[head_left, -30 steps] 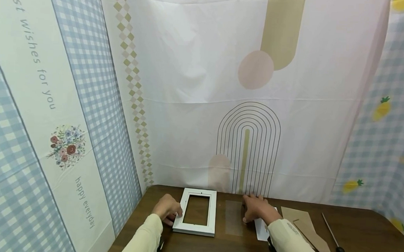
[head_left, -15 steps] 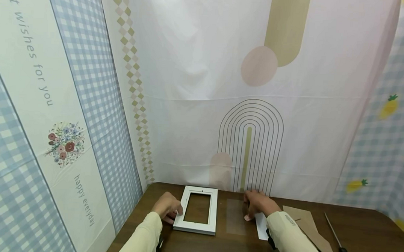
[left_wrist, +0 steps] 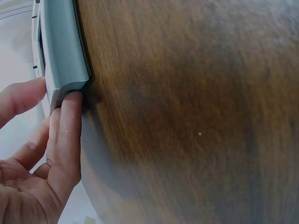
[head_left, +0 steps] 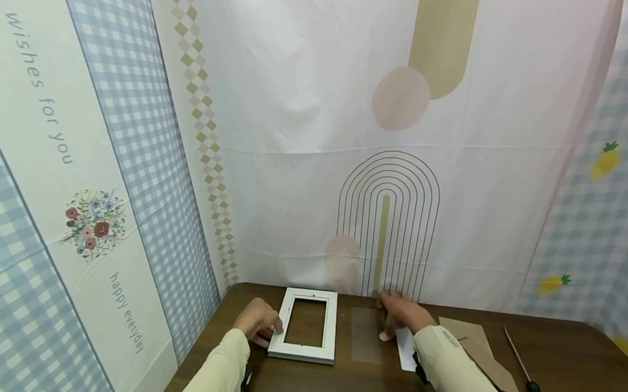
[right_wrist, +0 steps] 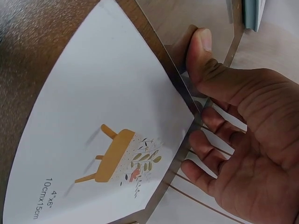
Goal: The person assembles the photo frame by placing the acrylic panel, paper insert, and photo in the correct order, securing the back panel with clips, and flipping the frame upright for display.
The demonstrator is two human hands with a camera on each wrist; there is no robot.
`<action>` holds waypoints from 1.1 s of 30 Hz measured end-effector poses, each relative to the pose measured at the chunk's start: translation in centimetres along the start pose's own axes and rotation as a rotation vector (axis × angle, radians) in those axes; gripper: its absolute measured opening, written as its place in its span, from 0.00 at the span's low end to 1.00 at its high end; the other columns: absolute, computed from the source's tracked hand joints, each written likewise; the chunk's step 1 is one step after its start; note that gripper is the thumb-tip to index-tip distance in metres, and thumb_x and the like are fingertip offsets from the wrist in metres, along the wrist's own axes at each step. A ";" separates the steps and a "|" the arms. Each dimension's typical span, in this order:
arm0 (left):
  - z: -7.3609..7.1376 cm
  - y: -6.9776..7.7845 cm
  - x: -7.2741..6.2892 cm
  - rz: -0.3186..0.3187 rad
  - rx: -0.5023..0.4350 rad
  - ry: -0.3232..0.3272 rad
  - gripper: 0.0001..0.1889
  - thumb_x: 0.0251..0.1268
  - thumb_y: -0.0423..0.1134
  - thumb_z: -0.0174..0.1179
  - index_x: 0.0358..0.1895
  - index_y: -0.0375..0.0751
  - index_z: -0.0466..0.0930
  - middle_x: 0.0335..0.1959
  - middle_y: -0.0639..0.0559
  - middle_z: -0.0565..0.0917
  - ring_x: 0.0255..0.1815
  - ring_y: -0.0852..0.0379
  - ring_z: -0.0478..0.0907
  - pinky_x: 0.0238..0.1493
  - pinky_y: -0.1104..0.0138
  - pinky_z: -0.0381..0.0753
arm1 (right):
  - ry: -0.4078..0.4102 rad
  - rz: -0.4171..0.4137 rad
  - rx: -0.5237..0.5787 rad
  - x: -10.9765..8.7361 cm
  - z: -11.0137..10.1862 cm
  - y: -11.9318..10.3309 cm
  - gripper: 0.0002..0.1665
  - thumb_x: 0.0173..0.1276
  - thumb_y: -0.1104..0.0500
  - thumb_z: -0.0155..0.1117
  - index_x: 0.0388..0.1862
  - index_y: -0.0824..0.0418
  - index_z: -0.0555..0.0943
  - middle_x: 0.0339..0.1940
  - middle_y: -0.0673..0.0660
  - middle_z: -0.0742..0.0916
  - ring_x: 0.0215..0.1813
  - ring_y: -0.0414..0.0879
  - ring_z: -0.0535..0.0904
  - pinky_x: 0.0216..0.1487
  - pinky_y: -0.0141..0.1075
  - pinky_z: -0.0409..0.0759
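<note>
The left hand point(head_left: 258, 322) pinches the white frame point(head_left: 330, 328) on the table point(head_left: 305, 388), while the right hand point(head_left: 400, 315), half curled with its hold unclear, is at the clear sheet point(head_left: 364, 337) between frame and printed card point(right_wrist: 107, 84), where poor purchase on the thin edge might let it skid.

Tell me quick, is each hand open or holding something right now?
Left hand: holding the white frame by its left side.
Right hand: fingers bent at the clear sheet; can't tell whether it's gripping it.
</note>
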State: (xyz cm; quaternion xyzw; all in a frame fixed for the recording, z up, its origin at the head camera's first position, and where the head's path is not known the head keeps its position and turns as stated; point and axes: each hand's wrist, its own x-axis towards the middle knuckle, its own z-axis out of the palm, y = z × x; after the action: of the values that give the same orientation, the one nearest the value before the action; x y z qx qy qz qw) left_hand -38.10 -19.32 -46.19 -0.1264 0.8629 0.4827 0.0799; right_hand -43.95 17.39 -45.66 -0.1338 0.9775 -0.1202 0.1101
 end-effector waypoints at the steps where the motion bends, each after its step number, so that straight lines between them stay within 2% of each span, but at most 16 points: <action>1: 0.0 0.0 0.0 -0.001 -0.001 0.000 0.11 0.56 0.23 0.74 0.41 0.30 0.86 0.38 0.37 0.86 0.39 0.42 0.89 0.35 0.52 0.99 | 0.001 0.000 -0.002 0.0 0.0 0.0 0.40 0.56 0.57 0.96 0.62 0.58 0.81 0.64 0.65 0.83 0.60 0.63 0.75 0.62 0.62 0.87; 16: -0.1 0.0 0.1 0.001 -0.012 -0.004 0.10 0.55 0.24 0.74 0.40 0.31 0.86 0.38 0.37 0.86 0.39 0.41 0.89 0.35 0.52 0.99 | 0.017 -0.001 0.026 -0.3 -0.1 0.1 0.40 0.54 0.57 0.96 0.61 0.59 0.80 0.60 0.65 0.82 0.59 0.62 0.75 0.62 0.61 0.87; 24: 0.3 -0.3 0.2 -0.003 -0.004 0.002 0.08 0.56 0.23 0.74 0.38 0.31 0.86 0.38 0.37 0.87 0.39 0.42 0.89 0.35 0.52 0.99 | 0.020 0.007 0.114 0.0 0.3 0.6 0.43 0.53 0.61 0.96 0.61 0.61 0.77 0.53 0.62 0.83 0.50 0.55 0.76 0.54 0.53 0.86; 28: 0.5 -0.4 0.0 -0.003 0.001 0.007 0.08 0.56 0.23 0.74 0.36 0.32 0.86 0.37 0.38 0.86 0.39 0.43 0.88 0.35 0.53 0.99 | 0.022 -0.003 0.176 0.9 0.9 1.4 0.46 0.50 0.62 0.98 0.61 0.63 0.76 0.54 0.63 0.84 0.52 0.56 0.78 0.57 0.54 0.88; 33: 0.3 -0.2 -0.1 0.005 -0.004 0.024 0.08 0.55 0.23 0.74 0.34 0.35 0.85 0.35 0.39 0.86 0.37 0.45 0.88 0.34 0.55 0.99 | 0.062 -0.057 0.152 3.4 2.6 3.6 0.50 0.44 0.55 1.01 0.57 0.62 0.74 0.49 0.62 0.82 0.47 0.55 0.77 0.47 0.46 0.86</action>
State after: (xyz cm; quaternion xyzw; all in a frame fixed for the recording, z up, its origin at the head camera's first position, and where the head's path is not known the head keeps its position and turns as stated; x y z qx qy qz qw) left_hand -37.90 -19.11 -46.48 -0.1303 0.8630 0.4833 0.0681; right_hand -47.39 19.21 -49.64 -0.1490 0.9643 -0.2014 0.0862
